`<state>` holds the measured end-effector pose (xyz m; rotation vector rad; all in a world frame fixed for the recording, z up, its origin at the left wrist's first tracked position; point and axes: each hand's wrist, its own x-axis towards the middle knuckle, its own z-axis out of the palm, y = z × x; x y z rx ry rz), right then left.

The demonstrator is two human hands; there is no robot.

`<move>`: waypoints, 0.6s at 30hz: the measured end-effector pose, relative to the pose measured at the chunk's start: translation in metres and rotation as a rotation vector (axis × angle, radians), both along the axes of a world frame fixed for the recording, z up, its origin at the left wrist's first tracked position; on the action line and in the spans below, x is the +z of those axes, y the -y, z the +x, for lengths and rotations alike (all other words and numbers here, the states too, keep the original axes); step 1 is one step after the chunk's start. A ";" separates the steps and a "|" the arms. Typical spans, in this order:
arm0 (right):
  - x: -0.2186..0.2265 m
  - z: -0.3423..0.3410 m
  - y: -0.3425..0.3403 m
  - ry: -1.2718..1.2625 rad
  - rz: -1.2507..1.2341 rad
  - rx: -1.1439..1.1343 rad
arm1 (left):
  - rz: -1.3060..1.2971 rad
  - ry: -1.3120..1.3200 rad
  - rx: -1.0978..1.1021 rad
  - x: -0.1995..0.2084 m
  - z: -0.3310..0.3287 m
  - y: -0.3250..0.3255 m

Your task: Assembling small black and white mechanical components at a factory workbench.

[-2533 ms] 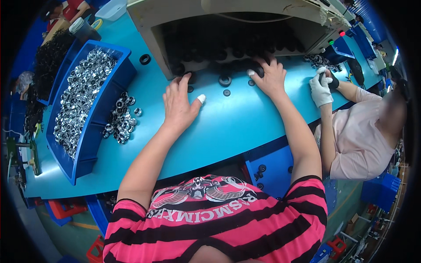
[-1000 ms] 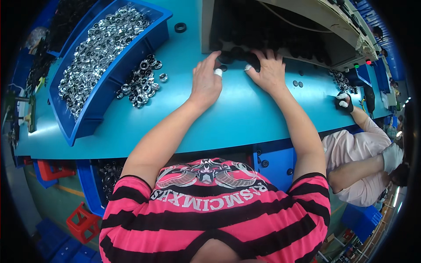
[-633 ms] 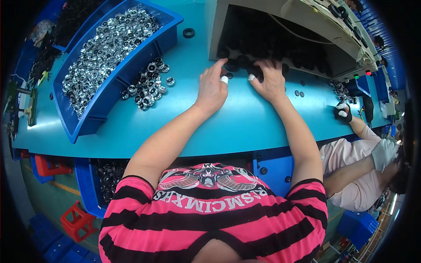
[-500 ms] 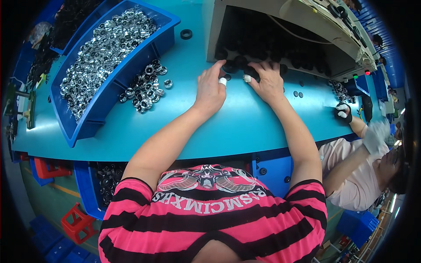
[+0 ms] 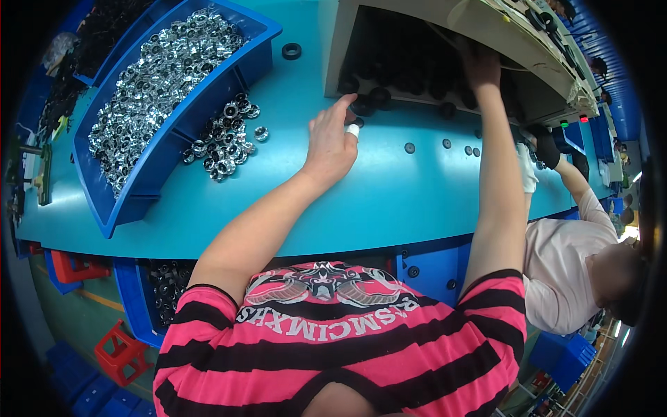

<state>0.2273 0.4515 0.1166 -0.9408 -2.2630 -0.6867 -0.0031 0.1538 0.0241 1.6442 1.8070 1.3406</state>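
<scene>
My left hand [image 5: 332, 139] rests on the turquoise tabletop at the left corner of a pale box, thumb and index finger apart. White wrapping covers its thumb tip. Its fingertips are beside small black wheels [image 5: 363, 105] piled at the box opening; I cannot tell whether they touch. My right hand [image 5: 481, 66] reaches deep into the dark box [image 5: 332, 52], its fingers lost in shadow, so what it holds, if anything, is hidden. More dark round pieces lie inside. Several small black discs [image 5: 410, 147] are scattered on the table in front of the opening.
A blue bin [image 5: 117, 212] full of shiny silver-and-black rings stands at the left, with a loose heap of rings [image 5: 226, 149] beside it. One black ring [image 5: 291, 51] lies alone near the box. A co-worker [image 5: 566, 264] sits close at the right, hands near the box's right end.
My right hand has left the wheels at the opening and gone up and right into the box. My left hand has barely moved. More discs show on the table. The co-worker's hands have shifted.
</scene>
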 end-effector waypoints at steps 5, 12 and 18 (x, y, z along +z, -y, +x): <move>-0.004 0.043 -0.030 -0.065 -0.002 -0.188 | 0.001 0.096 -0.025 -0.001 0.003 -0.004; -0.056 0.031 0.121 -0.080 -0.521 -0.220 | 0.023 0.073 0.015 -0.005 -0.003 -0.002; -0.079 0.030 0.108 -0.084 -0.494 -0.172 | 0.034 0.166 0.013 -0.008 -0.003 -0.003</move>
